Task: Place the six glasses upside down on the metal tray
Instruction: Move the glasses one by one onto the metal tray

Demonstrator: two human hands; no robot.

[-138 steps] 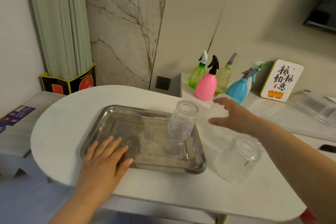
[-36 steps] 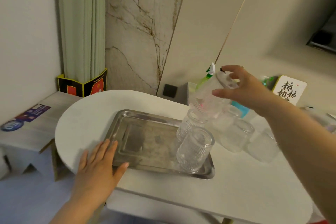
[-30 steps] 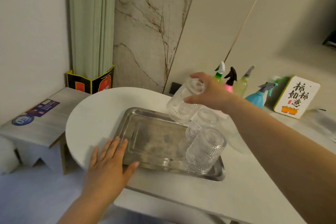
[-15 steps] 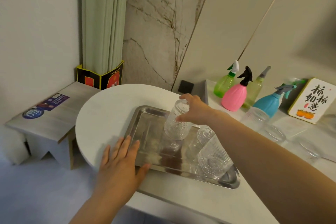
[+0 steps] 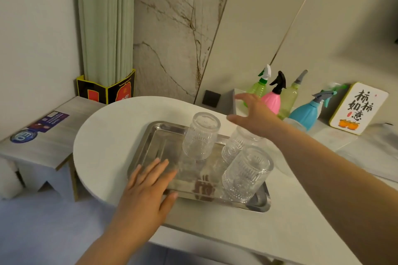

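Note:
A metal tray (image 5: 157, 135) lies on the white rounded table (image 5: 107, 135). Three ribbed clear glasses stand upside down on it: one at the back middle (image 5: 201, 135), one at the back right (image 5: 235, 146) partly behind my forearm, one at the front right (image 5: 246, 173). My left hand (image 5: 146, 191) lies flat on the tray's front left rim, fingers spread. My right hand (image 5: 253, 114) hovers open above the table behind the tray, holding nothing, to the right of the back-middle glass. More glasses to the right are hidden by my right arm.
Several spray bottles stand at the back right: green (image 5: 259, 87), pink (image 5: 272, 99), pale yellow (image 5: 290, 97), blue (image 5: 305, 112). A white sign with orange fruit (image 5: 358, 107) leans beside them. A low side table (image 5: 41, 142) is at the left.
My right hand set the third glass upside down at the tray's back middle, let go and moved away to the right. My left hand stayed on the tray's rim.

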